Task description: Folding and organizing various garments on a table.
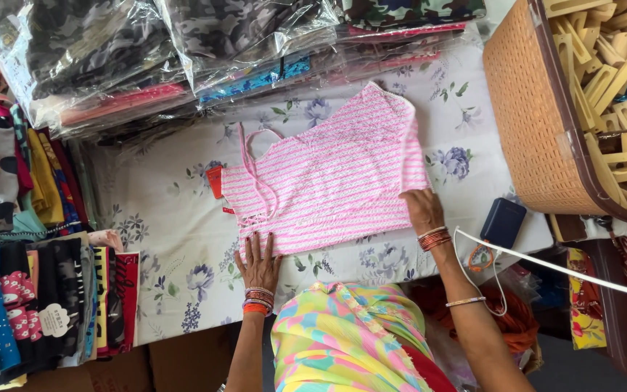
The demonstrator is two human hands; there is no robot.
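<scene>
A pink and white striped garment (328,174) lies folded flat on a table covered with a white floral cloth (168,218). A thin pink drawstring runs down its left part, and a small red tag (215,181) sticks out at its left edge. My left hand (259,265) lies flat, fingers spread, on the garment's near left corner. At the near right corner my right hand (422,209) presses down on the edge of the fabric. Both wrists wear bangles.
Stacks of plastic-wrapped clothes (146,51) fill the far side of the table. Folded colourful garments (30,305) pile at the left. A woven basket (538,123) of beige hangers stands at the right, with a dark blue power bank (502,221) and white cable beside it.
</scene>
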